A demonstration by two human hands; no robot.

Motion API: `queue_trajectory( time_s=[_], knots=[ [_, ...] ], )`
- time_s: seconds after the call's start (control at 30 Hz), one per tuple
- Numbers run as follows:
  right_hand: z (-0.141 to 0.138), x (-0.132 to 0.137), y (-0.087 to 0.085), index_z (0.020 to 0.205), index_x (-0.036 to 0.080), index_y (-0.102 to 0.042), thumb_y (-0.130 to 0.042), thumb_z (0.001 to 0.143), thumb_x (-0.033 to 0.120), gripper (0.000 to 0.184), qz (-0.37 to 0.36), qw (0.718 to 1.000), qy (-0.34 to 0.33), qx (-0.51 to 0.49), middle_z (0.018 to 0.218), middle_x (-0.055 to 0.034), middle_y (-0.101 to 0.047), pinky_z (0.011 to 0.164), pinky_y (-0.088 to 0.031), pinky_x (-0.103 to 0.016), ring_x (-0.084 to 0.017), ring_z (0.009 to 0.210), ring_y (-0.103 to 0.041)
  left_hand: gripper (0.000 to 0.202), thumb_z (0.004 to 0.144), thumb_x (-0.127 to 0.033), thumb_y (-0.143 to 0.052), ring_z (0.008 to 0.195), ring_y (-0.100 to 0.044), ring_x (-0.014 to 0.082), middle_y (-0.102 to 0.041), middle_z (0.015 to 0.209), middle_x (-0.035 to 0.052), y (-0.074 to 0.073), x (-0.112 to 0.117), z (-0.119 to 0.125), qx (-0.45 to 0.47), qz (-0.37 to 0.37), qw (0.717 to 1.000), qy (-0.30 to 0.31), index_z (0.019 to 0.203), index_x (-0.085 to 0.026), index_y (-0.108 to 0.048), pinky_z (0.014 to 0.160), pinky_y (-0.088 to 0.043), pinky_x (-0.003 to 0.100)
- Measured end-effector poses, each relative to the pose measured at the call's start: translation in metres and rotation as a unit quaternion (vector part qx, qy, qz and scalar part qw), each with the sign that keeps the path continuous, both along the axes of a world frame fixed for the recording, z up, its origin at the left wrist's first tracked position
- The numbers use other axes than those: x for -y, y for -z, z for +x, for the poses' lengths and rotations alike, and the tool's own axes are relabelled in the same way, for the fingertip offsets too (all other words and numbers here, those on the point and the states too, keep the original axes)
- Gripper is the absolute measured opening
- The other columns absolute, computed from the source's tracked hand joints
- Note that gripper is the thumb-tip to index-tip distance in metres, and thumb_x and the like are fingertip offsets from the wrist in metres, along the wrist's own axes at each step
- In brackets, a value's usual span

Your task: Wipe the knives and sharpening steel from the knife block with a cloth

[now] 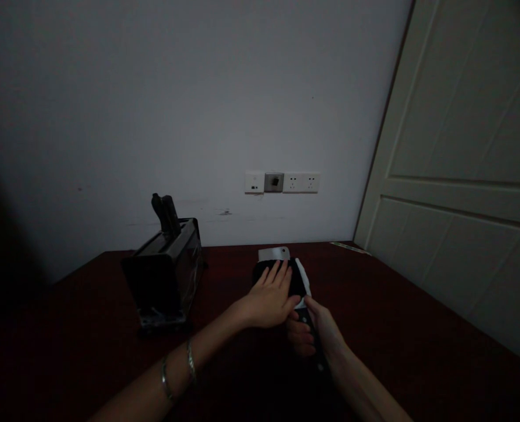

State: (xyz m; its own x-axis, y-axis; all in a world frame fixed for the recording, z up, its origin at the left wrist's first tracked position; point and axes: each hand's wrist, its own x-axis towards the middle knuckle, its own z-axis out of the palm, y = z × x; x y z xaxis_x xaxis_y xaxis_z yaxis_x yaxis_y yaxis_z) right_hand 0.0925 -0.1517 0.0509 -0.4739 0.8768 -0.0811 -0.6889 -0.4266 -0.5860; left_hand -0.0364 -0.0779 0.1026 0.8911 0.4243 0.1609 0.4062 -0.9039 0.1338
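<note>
A cleaver (274,254) points away from me over the table, its holed far corner showing bare metal. My right hand (325,331) is wrapped round its black riveted handle, thumb near the base of the blade. A black cloth (298,283) with a white edge or layer along its right side covers most of the blade. My left hand (272,300) lies flat on this cloth, fingers stretched forward and slightly apart. Its thumb reaches close to the right hand. What lies under the palm is hidden.
On the left of the dark red table (228,275) stands a black knife block (152,287) with dark handles (166,214) sticking up. Wall sockets (301,183) sit behind the table. A pale panelled door (462,234) borders the right side.
</note>
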Motion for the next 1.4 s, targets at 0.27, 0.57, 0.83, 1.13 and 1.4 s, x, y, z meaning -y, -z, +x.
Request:
queue_trajectory(
  time_s=[0.27,0.57,0.83,1.13,1.4],
  knots=[
    [-0.005,0.003,-0.008,0.058,0.015,-0.049,-0.035,0.082,0.058,0.051,0.006,0.999,-0.025,-0.019,0.04,0.0085,-0.027,0.03,-0.019,-0.016,-0.004,0.032,-0.015,0.073,0.089,-0.054,-0.008,0.135,0.01,0.0244,0.005,0.148,0.0145,-0.017,-0.023,0.009,-0.025,-0.013,0.999,-0.029,0.142,-0.004,-0.005,0.109,-0.006,0.045],
    [-0.012,0.006,-0.012,0.056,0.014,-0.053,-0.017,0.084,0.062,0.066,-0.004,0.999,-0.036,-0.031,0.039,0.0074,-0.027,0.029,-0.02,-0.016,-0.005,0.031,-0.016,0.071,0.09,-0.052,-0.009,0.136,0.006,0.0272,0.0,0.148,0.0154,-0.028,-0.051,0.01,-0.006,0.023,0.996,-0.084,0.142,-0.003,-0.008,0.108,-0.006,0.047],
    [-0.008,0.003,-0.005,0.055,0.015,-0.05,-0.02,0.084,0.059,0.061,-0.022,0.999,-0.019,-0.03,0.039,0.0076,-0.025,0.029,-0.019,-0.016,-0.005,0.032,-0.013,0.07,0.09,-0.052,-0.01,0.135,0.01,0.0255,0.004,0.148,0.0146,-0.011,-0.014,0.004,-0.031,-0.004,0.999,-0.038,0.142,-0.004,-0.007,0.109,-0.007,0.047],
    [-0.008,0.002,0.0,0.054,0.014,-0.049,-0.03,0.08,0.052,0.05,-0.03,0.999,-0.005,-0.041,0.039,0.008,-0.025,0.029,-0.018,-0.015,-0.004,0.033,-0.013,0.063,0.091,-0.042,-0.018,0.136,0.007,0.0256,0.002,0.148,0.014,-0.009,0.017,-0.004,-0.041,-0.013,0.999,-0.034,0.141,-0.004,-0.012,0.109,-0.007,0.045],
    [-0.011,0.005,0.0,0.056,0.014,-0.049,-0.03,0.081,0.05,0.048,-0.028,0.998,0.001,-0.059,0.042,0.0083,-0.024,0.03,-0.02,-0.014,-0.004,0.034,-0.015,0.068,0.09,-0.05,-0.015,0.136,0.006,0.0257,0.001,0.149,0.0125,-0.006,0.007,0.0,-0.046,-0.028,0.997,-0.048,0.142,-0.005,-0.01,0.109,-0.006,0.046]
  ],
)
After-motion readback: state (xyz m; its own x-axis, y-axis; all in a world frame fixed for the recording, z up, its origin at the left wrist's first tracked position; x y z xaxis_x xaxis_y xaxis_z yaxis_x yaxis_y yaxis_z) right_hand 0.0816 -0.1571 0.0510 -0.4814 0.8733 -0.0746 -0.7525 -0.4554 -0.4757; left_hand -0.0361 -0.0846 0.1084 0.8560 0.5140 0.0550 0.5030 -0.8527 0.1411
